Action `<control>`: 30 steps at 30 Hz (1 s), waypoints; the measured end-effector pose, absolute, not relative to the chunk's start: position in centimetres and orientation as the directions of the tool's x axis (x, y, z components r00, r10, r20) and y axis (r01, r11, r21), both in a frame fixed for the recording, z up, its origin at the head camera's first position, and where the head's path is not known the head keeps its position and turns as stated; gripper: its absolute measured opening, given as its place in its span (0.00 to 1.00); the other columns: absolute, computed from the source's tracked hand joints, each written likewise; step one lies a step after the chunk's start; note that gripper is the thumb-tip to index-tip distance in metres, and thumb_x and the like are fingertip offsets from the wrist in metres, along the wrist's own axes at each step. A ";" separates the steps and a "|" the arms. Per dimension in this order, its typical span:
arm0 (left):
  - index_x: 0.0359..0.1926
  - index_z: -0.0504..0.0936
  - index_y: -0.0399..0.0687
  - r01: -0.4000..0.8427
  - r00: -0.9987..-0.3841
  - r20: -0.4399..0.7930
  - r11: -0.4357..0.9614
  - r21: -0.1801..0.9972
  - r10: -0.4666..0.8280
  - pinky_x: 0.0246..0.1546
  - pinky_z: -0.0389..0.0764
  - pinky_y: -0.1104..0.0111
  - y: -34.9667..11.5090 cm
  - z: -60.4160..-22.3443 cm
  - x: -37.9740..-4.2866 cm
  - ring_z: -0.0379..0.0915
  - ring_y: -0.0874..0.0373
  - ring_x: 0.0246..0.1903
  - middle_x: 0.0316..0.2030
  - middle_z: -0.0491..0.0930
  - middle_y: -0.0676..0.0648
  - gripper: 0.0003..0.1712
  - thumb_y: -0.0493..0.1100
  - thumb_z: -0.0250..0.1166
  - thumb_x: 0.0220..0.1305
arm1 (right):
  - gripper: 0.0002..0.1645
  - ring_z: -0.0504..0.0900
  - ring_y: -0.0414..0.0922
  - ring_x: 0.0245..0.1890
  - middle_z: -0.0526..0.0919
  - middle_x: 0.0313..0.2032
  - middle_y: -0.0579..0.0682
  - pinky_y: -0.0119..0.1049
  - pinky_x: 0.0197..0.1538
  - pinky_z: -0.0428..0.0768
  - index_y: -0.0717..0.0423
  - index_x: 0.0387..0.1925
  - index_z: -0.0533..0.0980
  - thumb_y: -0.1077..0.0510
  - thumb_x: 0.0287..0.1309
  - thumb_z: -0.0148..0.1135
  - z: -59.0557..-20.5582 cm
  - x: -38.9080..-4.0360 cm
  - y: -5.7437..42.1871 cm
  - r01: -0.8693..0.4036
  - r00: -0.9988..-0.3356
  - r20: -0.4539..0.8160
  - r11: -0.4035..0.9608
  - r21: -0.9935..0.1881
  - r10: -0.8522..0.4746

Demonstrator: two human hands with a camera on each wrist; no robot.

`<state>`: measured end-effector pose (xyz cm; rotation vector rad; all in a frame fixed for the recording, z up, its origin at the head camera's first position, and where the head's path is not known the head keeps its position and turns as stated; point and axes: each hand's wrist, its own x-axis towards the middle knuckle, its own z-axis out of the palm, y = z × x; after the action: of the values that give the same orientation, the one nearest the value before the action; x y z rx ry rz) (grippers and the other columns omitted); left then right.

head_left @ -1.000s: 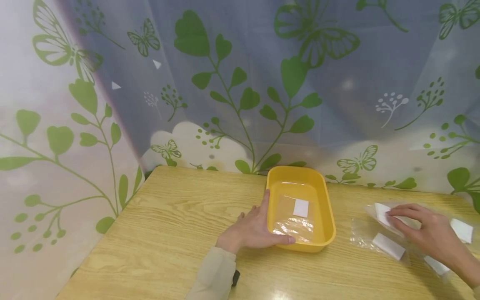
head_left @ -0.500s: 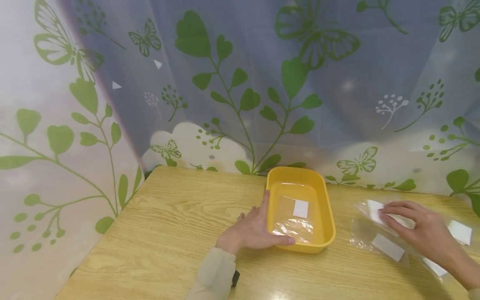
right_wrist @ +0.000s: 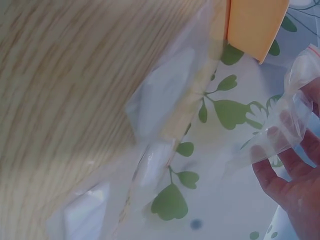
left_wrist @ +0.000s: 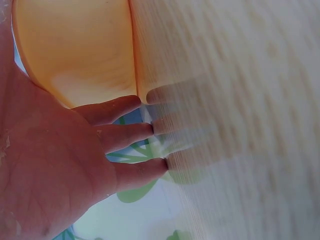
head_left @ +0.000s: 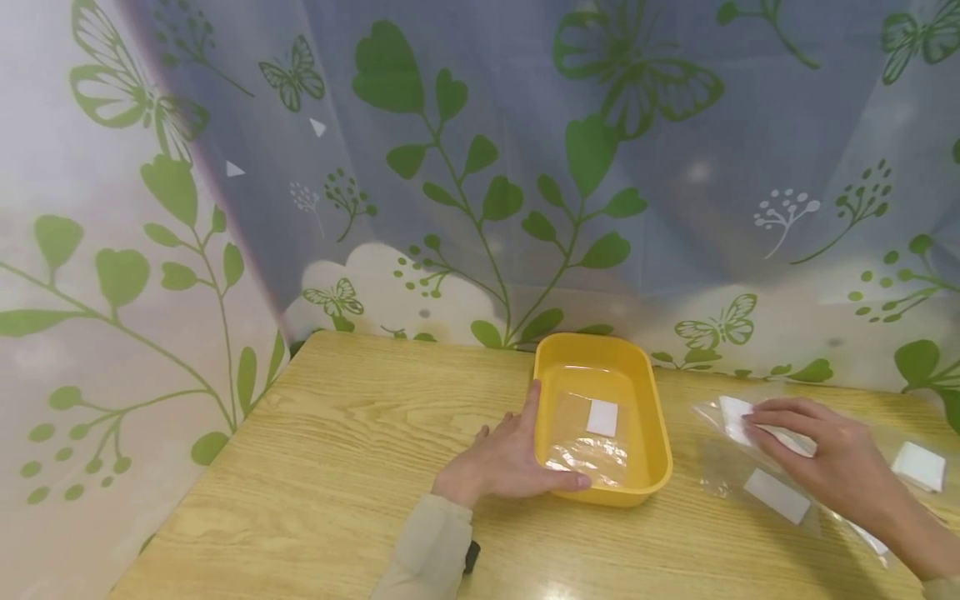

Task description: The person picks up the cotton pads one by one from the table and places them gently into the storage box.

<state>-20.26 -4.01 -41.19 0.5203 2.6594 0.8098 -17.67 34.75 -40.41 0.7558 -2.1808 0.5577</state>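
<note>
My left hand (head_left: 497, 460) rests against the near-left corner of a yellow plastic basin (head_left: 662, 442). Its thumb lies along the near rim; in the left wrist view the other fingers extend straight beside the basin, their tips on the table. Inside the basin lies a clear plastic bag (head_left: 585, 457) with a white rectangle (head_left: 602, 418). To the basin's right, my right hand (head_left: 832, 446) pinches another clear zip bag (head_left: 732, 412) with something white, held above the table. The right wrist view shows this clear zip bag (right_wrist: 295, 112) hanging from the fingers, with a red line at its edge.
Under and beside the right hand lie several clear bags with white contents, among them a near bag (head_left: 777, 496) and a right-hand bag (head_left: 919, 467). The wood-grain table (head_left: 337, 467) meets a leaf-printed curtain (head_left: 450, 208) behind the basin.
My right hand has moved left toward the basin, carrying the pinched zip bag with it. The left hand and the basin stay where they were.
</note>
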 end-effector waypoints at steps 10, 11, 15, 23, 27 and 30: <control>0.80 0.20 0.64 0.250 -0.885 -0.195 0.784 0.568 0.424 0.79 0.50 0.39 -4.0 -41.0 -20.1 0.50 0.40 0.79 0.78 0.56 0.35 0.79 0.85 0.64 0.48 | 0.35 0.76 0.16 0.53 0.89 0.36 0.51 0.08 0.56 0.69 0.56 0.35 0.89 0.31 0.69 0.55 -39.8 -17.9 33.0 -0.725 -0.493 0.802 0.669 -0.165 -0.336; 0.80 0.20 0.64 0.250 -0.885 -0.195 0.784 0.568 0.423 0.78 0.50 0.39 -4.0 -41.0 -20.1 0.50 0.40 0.79 0.78 0.56 0.35 0.79 0.85 0.64 0.48 | 0.34 0.76 0.17 0.52 0.89 0.36 0.51 0.08 0.56 0.70 0.56 0.34 0.89 0.31 0.69 0.55 -39.7 -18.0 32.8 -0.733 -0.481 0.810 0.661 -0.162 -0.335; 0.80 0.20 0.64 0.249 -0.887 -0.191 0.782 0.572 0.421 0.79 0.49 0.39 -4.0 -41.0 -20.1 0.50 0.40 0.79 0.78 0.56 0.35 0.79 0.85 0.64 0.48 | 0.33 0.77 0.19 0.52 0.89 0.37 0.53 0.08 0.56 0.70 0.56 0.36 0.89 0.32 0.69 0.56 -39.5 -18.2 32.0 -0.743 -0.481 0.808 0.648 -0.169 -0.341; 0.81 0.23 0.62 0.265 -0.887 -0.165 0.770 0.581 0.431 0.77 0.51 0.37 -4.0 -41.1 -20.3 0.53 0.40 0.79 0.78 0.59 0.37 0.80 0.84 0.66 0.47 | 0.29 0.77 0.21 0.54 0.88 0.40 0.54 0.10 0.61 0.68 0.54 0.37 0.88 0.34 0.68 0.59 -39.1 -18.3 30.5 -0.754 -0.500 0.793 0.626 -0.199 -0.349; 0.81 0.23 0.61 0.271 -0.887 -0.166 0.777 0.569 0.430 0.77 0.52 0.36 -3.9 -41.1 -20.4 0.54 0.41 0.78 0.78 0.60 0.37 0.80 0.84 0.66 0.47 | 0.20 0.78 0.23 0.53 0.88 0.39 0.55 0.11 0.61 0.69 0.54 0.36 0.88 0.41 0.66 0.67 -39.0 -18.4 29.7 -0.769 -0.489 0.798 0.607 -0.203 -0.353; 0.81 0.22 0.61 0.268 -0.887 -0.174 0.783 0.561 0.428 0.77 0.51 0.37 -3.9 -41.1 -20.4 0.54 0.41 0.78 0.78 0.59 0.37 0.80 0.84 0.65 0.48 | 0.09 0.78 0.23 0.54 0.88 0.40 0.55 0.11 0.62 0.68 0.53 0.37 0.88 0.58 0.53 0.78 -38.9 -18.3 29.2 -0.751 -0.524 0.772 0.623 -0.219 -0.359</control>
<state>-20.40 -3.94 -41.13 0.5363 2.6829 0.7811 -18.29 29.23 -38.89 0.8665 -2.1399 0.7135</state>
